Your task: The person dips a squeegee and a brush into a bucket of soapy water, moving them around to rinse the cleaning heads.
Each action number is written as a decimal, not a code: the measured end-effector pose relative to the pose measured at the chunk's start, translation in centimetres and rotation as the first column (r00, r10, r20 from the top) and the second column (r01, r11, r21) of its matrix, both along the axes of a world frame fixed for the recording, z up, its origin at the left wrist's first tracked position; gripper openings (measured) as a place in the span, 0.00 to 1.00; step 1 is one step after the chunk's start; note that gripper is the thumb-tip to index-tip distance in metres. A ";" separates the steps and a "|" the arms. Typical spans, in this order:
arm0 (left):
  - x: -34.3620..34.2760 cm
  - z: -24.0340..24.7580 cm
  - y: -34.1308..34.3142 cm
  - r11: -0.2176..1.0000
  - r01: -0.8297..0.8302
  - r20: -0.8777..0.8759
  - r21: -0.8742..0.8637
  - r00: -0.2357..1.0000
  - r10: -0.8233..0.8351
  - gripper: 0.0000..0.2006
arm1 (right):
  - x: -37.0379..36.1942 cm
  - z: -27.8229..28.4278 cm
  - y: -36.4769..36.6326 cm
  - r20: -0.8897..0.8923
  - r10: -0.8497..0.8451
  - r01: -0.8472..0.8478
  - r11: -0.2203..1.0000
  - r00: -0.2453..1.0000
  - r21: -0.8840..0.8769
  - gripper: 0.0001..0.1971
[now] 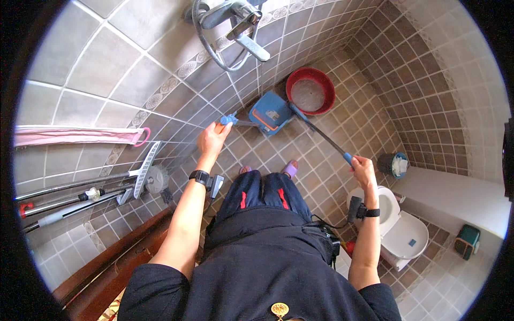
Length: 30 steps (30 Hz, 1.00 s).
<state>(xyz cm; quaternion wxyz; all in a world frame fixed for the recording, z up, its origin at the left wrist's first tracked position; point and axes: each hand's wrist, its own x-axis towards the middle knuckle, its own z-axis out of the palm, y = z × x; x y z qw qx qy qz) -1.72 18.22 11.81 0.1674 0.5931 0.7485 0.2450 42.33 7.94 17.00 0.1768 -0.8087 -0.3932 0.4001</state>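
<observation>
My left hand [211,143] is closed round a blue handle end [229,120]. From it a greyish rod runs toward a blue, box-shaped dustpan [270,109] with an orange strip; I cannot tell how the two join. My right hand [364,172] grips the blue end of a long-handled brush [327,137]. Its dark shaft slants down to a blue head at the dustpan's right side, close to a red basin [310,91]. The basin stands on the floor behind, with something greyish, perhaps water, inside.
A chrome shower mixer [241,27] with hose juts from the wall. Mops [80,195] and a pink-edged cloth [80,136] hang at left. On the right are a toilet [404,238], a small bin [393,165] and a white ledge [444,195]. My feet in purple slippers [290,168] stand on tiles.
</observation>
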 end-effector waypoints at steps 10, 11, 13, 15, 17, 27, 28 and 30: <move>-2.9 1.6 -2.5 0.996 -0.037 -0.017 0.083 0.999 0.039 0.22 | 0.4 1.6 -0.1 -0.044 -0.028 0.029 0.999 0.999 0.031 0.17; -2.9 2.2 -2.6 0.996 -0.006 -0.063 0.094 0.998 0.012 0.21 | 0.2 1.5 -0.1 -0.040 -0.019 0.020 1.000 0.999 0.020 0.17; -2.6 3.5 -2.8 0.992 0.034 -0.117 0.125 0.993 -0.019 0.21 | -0.1 1.1 0.0 -0.030 -0.016 0.017 1.000 0.999 0.021 0.17; -2.4 4.0 -3.0 0.985 0.070 -0.172 0.155 0.984 -0.043 0.20 | -0.3 0.6 0.3 -0.020 -0.008 0.009 1.000 1.000 0.023 0.17; -2.2 4.2 -3.2 0.975 0.133 -0.201 0.178 0.975 -0.096 0.20 | -0.3 -0.1 0.4 0.066 0.056 -0.057 0.998 0.996 0.015 0.18; 0.9 4.0 0.0 0.992 -0.047 -0.086 -0.117 0.996 0.037 0.25 | -1.4 -0.4 0.3 -0.048 0.079 -0.074 0.994 0.996 0.086 0.15; 1.3 4.0 0.6 0.992 -0.046 -0.085 -0.119 0.996 0.036 0.25 | -1.5 -0.1 0.3 -0.088 0.049 -0.044 0.997 0.995 0.064 0.15; 2.3 4.1 2.0 0.986 -0.026 -0.056 -0.167 0.998 0.017 0.26 | -1.7 0.5 0.3 -0.121 0.016 -0.011 0.999 0.993 0.042 0.15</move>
